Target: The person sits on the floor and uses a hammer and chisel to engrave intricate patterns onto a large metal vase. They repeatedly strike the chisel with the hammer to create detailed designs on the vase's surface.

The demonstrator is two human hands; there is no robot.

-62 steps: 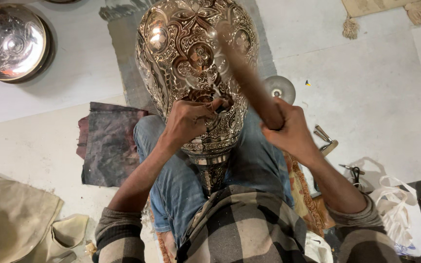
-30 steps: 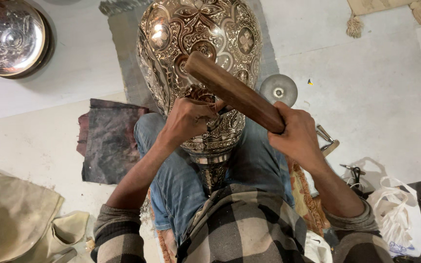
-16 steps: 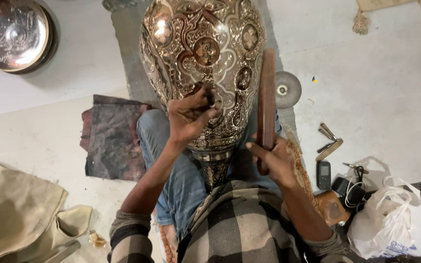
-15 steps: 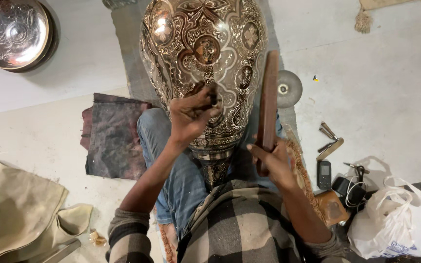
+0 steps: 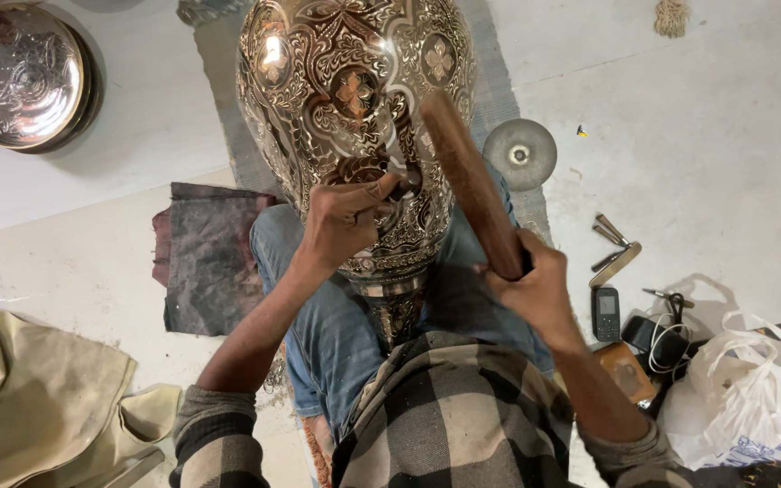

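Brass-bright, the large engraved metal vase (image 5: 354, 117) lies across my lap, steadied there; my left hand (image 5: 341, 221) pinches a small dark punch (image 5: 399, 187) against it, my right hand (image 5: 535, 285) clenches the brown wooden mallet (image 5: 467, 176) above it.

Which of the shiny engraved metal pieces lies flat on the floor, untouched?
The round engraved metal dish at upper left; the big engraved metal vase rests in the person's lap.

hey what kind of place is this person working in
Probably a metal-engraving workshop with work done seated on the floor. A large engraved metal vase lies across the person's lap, the right hand holds a wooden mallet, and an engraved metal bowl sits on the floor.
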